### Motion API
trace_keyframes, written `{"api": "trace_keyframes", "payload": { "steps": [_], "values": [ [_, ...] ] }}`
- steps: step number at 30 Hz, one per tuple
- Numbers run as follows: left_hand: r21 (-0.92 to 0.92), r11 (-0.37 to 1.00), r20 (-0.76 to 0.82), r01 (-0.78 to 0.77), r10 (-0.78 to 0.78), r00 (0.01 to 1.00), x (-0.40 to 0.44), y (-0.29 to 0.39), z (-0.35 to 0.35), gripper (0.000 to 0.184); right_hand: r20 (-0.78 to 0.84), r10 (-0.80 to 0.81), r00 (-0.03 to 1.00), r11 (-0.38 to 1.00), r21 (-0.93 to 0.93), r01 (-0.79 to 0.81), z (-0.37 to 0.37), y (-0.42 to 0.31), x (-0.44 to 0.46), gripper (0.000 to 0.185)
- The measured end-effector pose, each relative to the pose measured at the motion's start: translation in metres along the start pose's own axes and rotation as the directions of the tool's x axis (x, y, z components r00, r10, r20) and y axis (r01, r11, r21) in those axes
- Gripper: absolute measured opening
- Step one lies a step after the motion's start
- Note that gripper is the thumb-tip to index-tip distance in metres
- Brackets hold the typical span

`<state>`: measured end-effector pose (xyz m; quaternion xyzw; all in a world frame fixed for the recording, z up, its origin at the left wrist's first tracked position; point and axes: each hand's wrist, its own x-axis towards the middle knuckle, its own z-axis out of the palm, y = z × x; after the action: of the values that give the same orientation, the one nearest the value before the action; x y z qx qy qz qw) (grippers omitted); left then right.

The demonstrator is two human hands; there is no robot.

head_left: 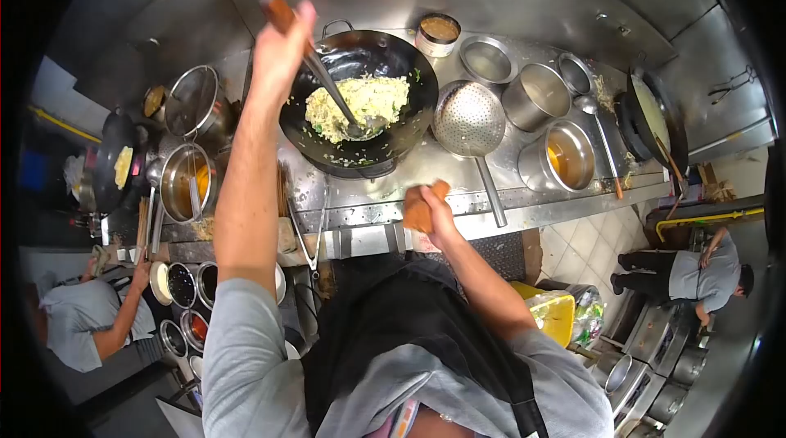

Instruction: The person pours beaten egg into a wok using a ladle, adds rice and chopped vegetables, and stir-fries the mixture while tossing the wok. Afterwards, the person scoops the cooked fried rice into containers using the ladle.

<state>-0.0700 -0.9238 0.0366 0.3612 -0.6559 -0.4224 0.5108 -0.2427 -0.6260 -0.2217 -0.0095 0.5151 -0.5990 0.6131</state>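
And here my left grip [281, 57] is closed around the wooden end of the ladle [332, 90], high up the handle, which looks right for keeping my knuckles away from the hot metal. The shaft slants down and to the right of that grip, and its bowl sits in the pale yellow food [381, 97], flecked with green, inside the black wok [416, 123]. The food lies gathered around the middle, with loose bits strewn up the near wall.

Over to my right grip [440, 213], lower and nearer my apron [385, 331]: the fingers are together, clamped on a brown thing [419, 213]. It is blurred, and I cannot tell whether it is cloth or wood, nor whether it joins the wok.

Just beyond and right of that grip lies the perforated skimmer [468, 117], bowl away and handle towards me, an easy angle to pick up from, I'd judge. Farther right, a metal pot [532, 164] with yellow liquid stands on the steel surface [450, 176], within arm's reach, I reckon. A tub [436, 43] of something brown sits past the wok's far right side, probably kept there to leave the near edge free for my arms
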Motion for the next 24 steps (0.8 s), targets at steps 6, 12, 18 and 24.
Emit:
{"api": "trace_keyframes", "payload": {
  "steps": [6, 12, 18, 24],
  "values": [
    [-0.190, 0.944, -0.351, -0.271, 0.193, 0.916, -0.018, -0.045, 0.037, 0.024, -0.260, 0.040, 0.965, 0.999, 0.041, -0.030, -0.103, 0.010, -0.086, 0.056],
    [-0.423, 0.893, -0.280, -0.154, 0.033, 0.959, -0.011, -0.025, 0.014, 0.022, -0.239, 0.052, 0.970, 0.991, -0.105, -0.079, -0.074, 0.001, -0.070, 0.065],
    [-0.408, 0.894, -0.211, -0.188, 0.108, 0.972, -0.020, -0.108, -0.004, 0.029, 0.061, 0.032, 0.998, 0.970, -0.241, -0.017, 0.009, 0.003, 0.020, 0.072],
    [-0.432, 0.872, -0.347, -0.231, 0.076, 0.935, 0.027, -0.037, 0.015, 0.028, 0.059, 0.087, 0.994, 0.996, -0.023, -0.086, 0.075, 0.004, 0.095, 0.039]
  ]
}}
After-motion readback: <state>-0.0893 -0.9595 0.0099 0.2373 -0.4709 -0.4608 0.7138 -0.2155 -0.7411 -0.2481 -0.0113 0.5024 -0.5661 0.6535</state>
